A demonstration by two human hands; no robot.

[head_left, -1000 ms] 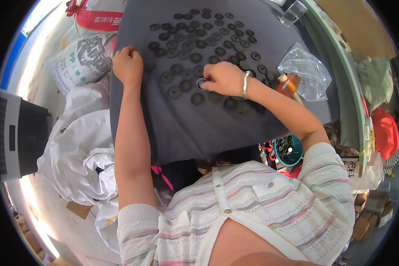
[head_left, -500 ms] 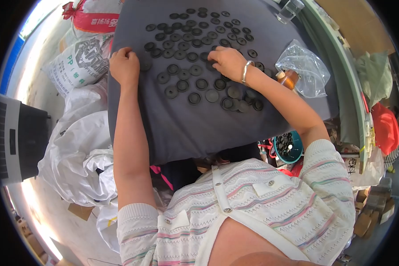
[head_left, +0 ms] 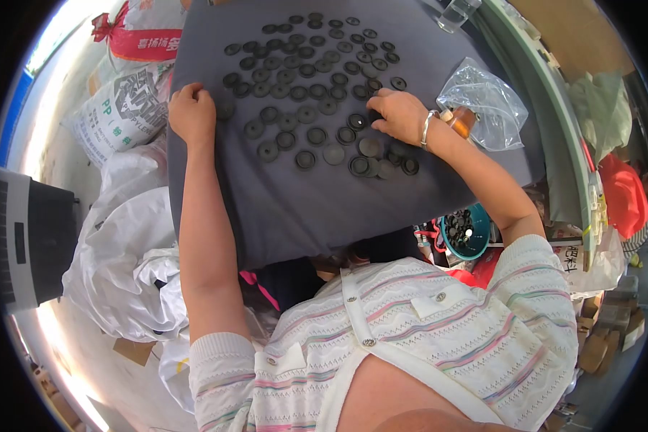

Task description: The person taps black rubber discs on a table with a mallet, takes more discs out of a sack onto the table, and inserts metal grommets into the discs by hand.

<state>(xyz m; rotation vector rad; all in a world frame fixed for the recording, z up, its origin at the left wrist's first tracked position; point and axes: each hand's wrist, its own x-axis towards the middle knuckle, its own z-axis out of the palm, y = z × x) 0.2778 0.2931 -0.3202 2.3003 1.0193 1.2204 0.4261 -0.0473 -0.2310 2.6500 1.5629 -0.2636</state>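
Note:
Many round black discs with raised rims (head_left: 305, 160) lie spread over the grey cloth-covered table (head_left: 295, 216). At the table's left edge my left hand (head_left: 192, 113) is closed, its fingers curled; what they hold, if anything, is hidden. Just right of it lies a single dark disc (head_left: 225, 110). My right hand (head_left: 399, 115), with a bracelet at the wrist, is among the discs on the right side. Its thumb and fingers close on a black disc (head_left: 374, 115), which is mostly covered. Below that hand several discs (head_left: 369, 147) lie close together, some overlapping.
An amber bottle (head_left: 459, 122) lies beside a clear plastic bag (head_left: 486, 108) at the right. A clear cup (head_left: 457, 14) is at the far right edge. Under the table a teal basin (head_left: 475, 248) holds more dark pieces. White sacks (head_left: 126, 252) lie to the left.
My right hand has moved right and slightly down, away from the middle rows of discs. My left hand stays at the table's left edge. The whole view has shifted slightly.

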